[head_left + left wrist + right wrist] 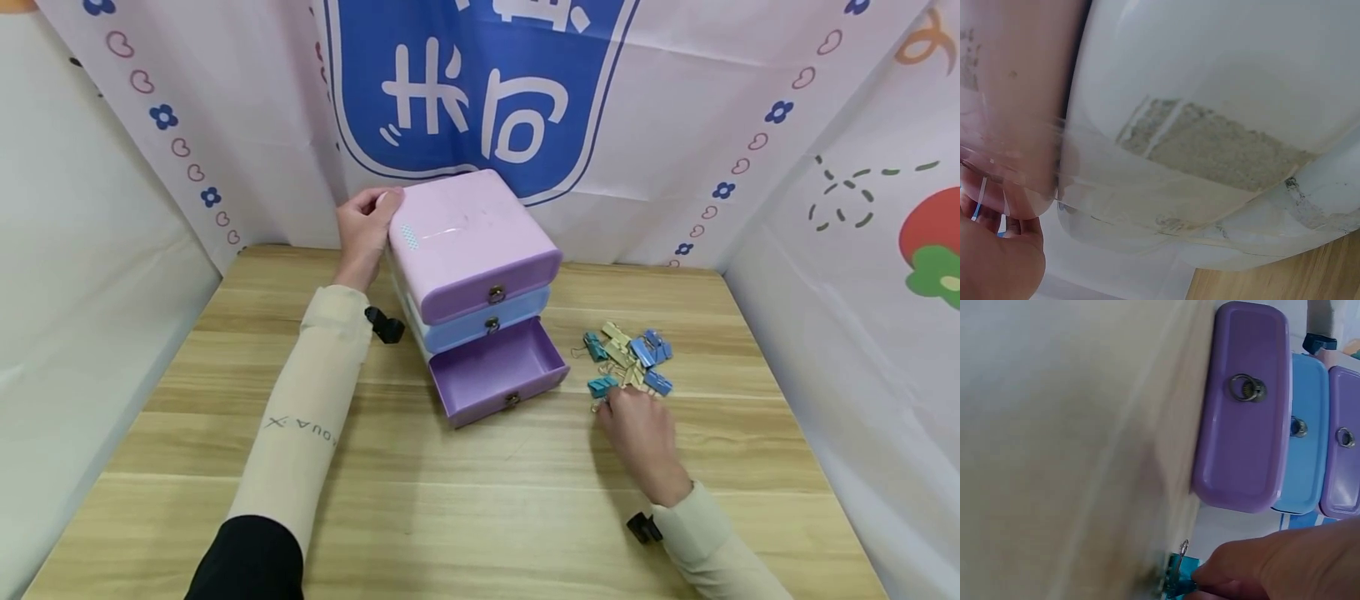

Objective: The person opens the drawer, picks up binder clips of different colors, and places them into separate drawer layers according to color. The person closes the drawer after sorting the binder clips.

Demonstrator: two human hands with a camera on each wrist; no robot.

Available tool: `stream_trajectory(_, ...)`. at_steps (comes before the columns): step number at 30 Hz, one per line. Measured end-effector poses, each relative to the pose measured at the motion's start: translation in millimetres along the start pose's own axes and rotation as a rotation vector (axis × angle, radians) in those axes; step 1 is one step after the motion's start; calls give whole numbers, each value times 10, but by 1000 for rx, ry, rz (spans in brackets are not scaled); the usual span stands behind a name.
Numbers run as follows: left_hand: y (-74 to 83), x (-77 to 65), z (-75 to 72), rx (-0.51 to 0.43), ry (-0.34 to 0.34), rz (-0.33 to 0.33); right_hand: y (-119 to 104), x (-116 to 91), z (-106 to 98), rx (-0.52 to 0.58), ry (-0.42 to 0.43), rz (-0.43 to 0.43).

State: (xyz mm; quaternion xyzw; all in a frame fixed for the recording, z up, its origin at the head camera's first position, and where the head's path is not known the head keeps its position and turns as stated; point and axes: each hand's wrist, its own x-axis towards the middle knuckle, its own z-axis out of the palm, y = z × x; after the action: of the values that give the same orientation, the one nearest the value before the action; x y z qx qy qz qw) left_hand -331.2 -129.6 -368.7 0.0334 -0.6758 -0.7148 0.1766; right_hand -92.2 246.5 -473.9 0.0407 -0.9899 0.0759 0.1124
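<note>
A small chest of drawers (pixel 472 229) with a pink top stands on the table, its bottom purple drawer (pixel 498 371) pulled out and the blue drawer (pixel 487 321) above it closed. My left hand (pixel 366 229) grips the chest's back left corner, thumb on the top; the left wrist view shows this hand (pixel 1000 259) at the casing's edge. To the right of the drawer lies a pile of binder clips (pixel 626 354) in teal, blue and yellow-gold. At the near side of that pile, my right hand (pixel 643 437) pinches a teal binder clip (pixel 1179 575).
The wooden table (pixel 465 517) extends in front of and around the chest. Behind it hangs a white cloth with a blue badge (pixel 480 92), close to the chest's back. White cloth walls border the left and right sides.
</note>
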Motion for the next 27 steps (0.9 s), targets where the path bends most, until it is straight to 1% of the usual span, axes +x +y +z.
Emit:
stream_trajectory(4,1,2,4,1,-5,-10,-12,-2,-76,29,-29,1)
stream_trajectory(9,14,4,-3,5,-7,-11,-38,21,-190,73,-37,-18)
stream_trajectory(13,21,7,-6,9,-9,-6,-59,56,-286,97,-24,-39)
stream_trajectory(18,25,10,0,14,-16,3,-95,120,-383,95,8,-63)
stream_trajectory(27,23,-6,-19,28,-21,-18,-231,232,-509,107,58,-95)
